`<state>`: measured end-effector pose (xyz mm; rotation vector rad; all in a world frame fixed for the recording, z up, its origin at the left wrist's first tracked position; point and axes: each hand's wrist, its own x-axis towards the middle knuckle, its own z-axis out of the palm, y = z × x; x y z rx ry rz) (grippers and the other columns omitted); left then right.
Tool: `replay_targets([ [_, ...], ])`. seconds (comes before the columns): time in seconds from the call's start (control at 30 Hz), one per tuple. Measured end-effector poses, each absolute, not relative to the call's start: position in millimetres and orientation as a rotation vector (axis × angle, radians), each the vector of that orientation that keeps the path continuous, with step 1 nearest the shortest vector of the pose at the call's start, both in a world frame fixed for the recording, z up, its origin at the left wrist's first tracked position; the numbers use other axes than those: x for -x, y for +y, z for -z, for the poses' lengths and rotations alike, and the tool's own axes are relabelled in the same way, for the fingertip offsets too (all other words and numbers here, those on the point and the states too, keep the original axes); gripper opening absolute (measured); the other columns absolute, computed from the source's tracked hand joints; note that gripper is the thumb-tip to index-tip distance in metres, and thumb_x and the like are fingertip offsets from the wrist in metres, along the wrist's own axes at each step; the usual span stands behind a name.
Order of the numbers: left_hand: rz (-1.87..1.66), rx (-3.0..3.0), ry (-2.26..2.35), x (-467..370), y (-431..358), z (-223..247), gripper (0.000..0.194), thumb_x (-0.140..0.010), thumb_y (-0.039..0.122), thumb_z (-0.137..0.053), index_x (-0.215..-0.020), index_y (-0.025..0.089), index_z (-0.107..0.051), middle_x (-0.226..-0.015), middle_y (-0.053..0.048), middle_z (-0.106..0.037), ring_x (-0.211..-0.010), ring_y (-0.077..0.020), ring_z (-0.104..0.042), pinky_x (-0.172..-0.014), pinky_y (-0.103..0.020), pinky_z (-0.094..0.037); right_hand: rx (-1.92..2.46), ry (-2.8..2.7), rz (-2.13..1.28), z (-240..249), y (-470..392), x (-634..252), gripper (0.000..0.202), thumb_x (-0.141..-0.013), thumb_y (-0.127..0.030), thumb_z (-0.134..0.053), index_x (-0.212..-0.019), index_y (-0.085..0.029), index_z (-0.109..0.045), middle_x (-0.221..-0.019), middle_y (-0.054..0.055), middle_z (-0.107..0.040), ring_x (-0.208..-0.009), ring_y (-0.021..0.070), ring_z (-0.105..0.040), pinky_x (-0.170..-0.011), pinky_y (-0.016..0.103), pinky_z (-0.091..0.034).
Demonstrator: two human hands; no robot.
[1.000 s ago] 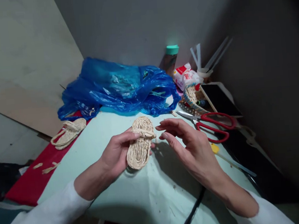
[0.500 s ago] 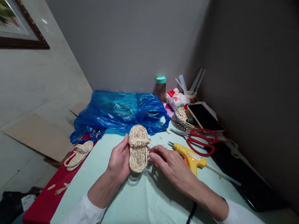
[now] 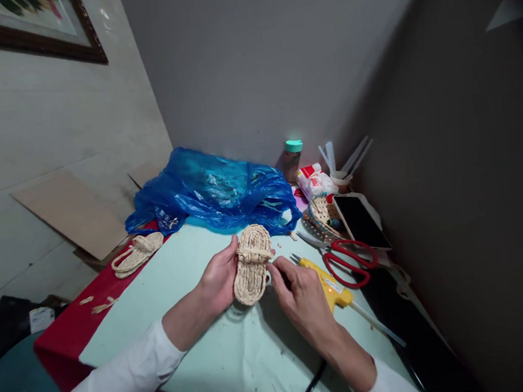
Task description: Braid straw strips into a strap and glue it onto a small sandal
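Right hand (image 3: 303, 299) has come in from well off the slipper (image 3: 253, 268) to its right edge since the first frame. My left hand (image 3: 216, 282) is closed on the slipper, thumb along its left edge, other fingers mostly hidden behind. My right thumb and forefinger are almost together at the other edge; can't tell if they pinch anything. Slipper is tilted up, sole lengthwise, over the middle of the worktop (image 3: 234, 357). Glue gun (image 3: 330, 284) lies just beyond my right hand, partly hidden by it; scissors (image 3: 336, 250) beside it, toward the right edge. Basket (image 3: 320, 215) and phone (image 3: 362, 221) near the far right corner, blue bag (image 3: 215, 191) along the far edge, jar (image 3: 290, 164) behind. Second slipper (image 3: 138, 254) on red cloth (image 3: 74, 325), left edge. Cord (image 3: 309, 388) at near edge.
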<state>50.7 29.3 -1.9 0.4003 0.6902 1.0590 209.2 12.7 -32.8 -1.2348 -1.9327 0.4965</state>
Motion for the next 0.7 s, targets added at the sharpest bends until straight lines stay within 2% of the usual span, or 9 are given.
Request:
replay_targets([
  [0.17, -1.064, -0.396, 0.818, -35, 33, 6, 0.054, -0.1, 0.042, -0.032, -0.132, 0.003, -0.052, -0.091, -0.021, -0.076, -0.065, -0.0251, -0.072, -0.059, -0.035, -0.057, 1.276, -1.782, -0.484, 20, 8, -215, 0.03, -0.097, -0.033, -0.041, -0.07, -0.021, -0.046, -0.058, -0.004, -0.044, -0.051, 0.0115, -0.039, -0.056, 0.026, -0.03],
  [0.23, -1.068, -0.384, 0.857, -25, 34, 9, 0.054, -0.099, 0.043, -0.035, -0.129, 0.003, -0.053, -0.086, -0.021, -0.075, -0.062, -0.0257, -0.072, -0.054, -0.034, -0.056, 1.275, -1.622, -0.63, 14, 8, -219, 0.031, -0.098, -0.038, -0.043, -0.073, -0.021, -0.047, -0.059, -0.004, -0.047, -0.051, 0.0113, -0.042, -0.054, 0.025, -0.034],
  [0.37, -1.107, -0.371, 0.902, -2, 30, 12, 0.055, -0.098, 0.044, -0.035, -0.128, 0.002, -0.054, -0.082, -0.02, -0.075, -0.058, -0.0261, -0.071, -0.048, -0.033, -0.054, 1.185, -1.33, -1.019, 9, 10, -221, 0.031, -0.095, -0.047, -0.049, -0.077, -0.022, -0.048, -0.059, -0.006, -0.041, -0.049, 0.0101, -0.04, -0.044, 0.021, -0.032],
  [0.47, -1.161, -0.368, 0.911, 5, 23, 7, 0.053, -0.099, 0.045, -0.034, -0.128, 0.006, -0.055, -0.079, -0.015, -0.075, -0.058, -0.0238, -0.071, -0.05, -0.032, -0.055, 1.141, -1.381, -1.152, 13, 9, -212, 0.026, -0.092, -0.047, -0.055, -0.098, -0.021, -0.056, -0.077, -0.002, -0.057, -0.055, 0.0101, -0.047, -0.047, 0.022, -0.04],
  [0.53, -1.161, -0.379, 0.883, 0, 18, 2, 0.053, -0.099, 0.045, -0.034, -0.126, 0.006, -0.058, -0.08, -0.015, -0.076, -0.059, -0.0236, -0.071, -0.054, -0.033, -0.056, 1.108, -1.527, -1.274, 17, 4, -203, 0.036, -0.09, -0.044, -0.058, -0.118, -0.021, -0.054, -0.099, 0.004, -0.064, -0.062, 0.0115, -0.053, -0.053, 0.023, -0.046],
  [0.57, -1.151, -0.384, 0.861, -5, 15, 0, 0.054, -0.099, 0.045, -0.033, -0.125, 0.005, -0.059, -0.081, -0.016, -0.076, -0.06, -0.0242, -0.072, -0.056, -0.034, -0.057, 1.081, -1.608, -1.348, 19, 2, -199, 0.042, -0.089, -0.043, -0.06, -0.124, -0.021, -0.052, -0.101, 0.005, -0.065, -0.064, 0.0123, -0.054, -0.055, 0.024, -0.047],
  [0.63, -1.117, -0.389, 0.81, -14, 11, -4, 0.057, -0.1, 0.046, -0.031, -0.123, 0.004, -0.061, -0.084, -0.018, -0.076, -0.065, -0.0262, -0.073, -0.062, -0.037, -0.059, 1.031, -1.746, -1.472, 22, -3, -193, 0.044, -0.089, -0.039, -0.061, -0.127, -0.019, -0.05, -0.084, 0.001, -0.065, -0.062, 0.0127, -0.054, -0.057, 0.024, -0.045],
  [0.7, -1.086, -0.395, 0.768, -19, 8, -5, 0.057, -0.1, 0.045, -0.029, -0.125, 0.004, -0.06, -0.087, -0.019, -0.076, -0.067, -0.0273, -0.073, -0.062, -0.038, -0.059, 1.033, -1.843, -1.49, 23, -5, -191, 0.032, -0.09, -0.038, -0.06, -0.115, -0.018, -0.056, -0.064, -0.005, -0.056, -0.055, 0.0114, -0.048, -0.054, 0.023, -0.04],
])
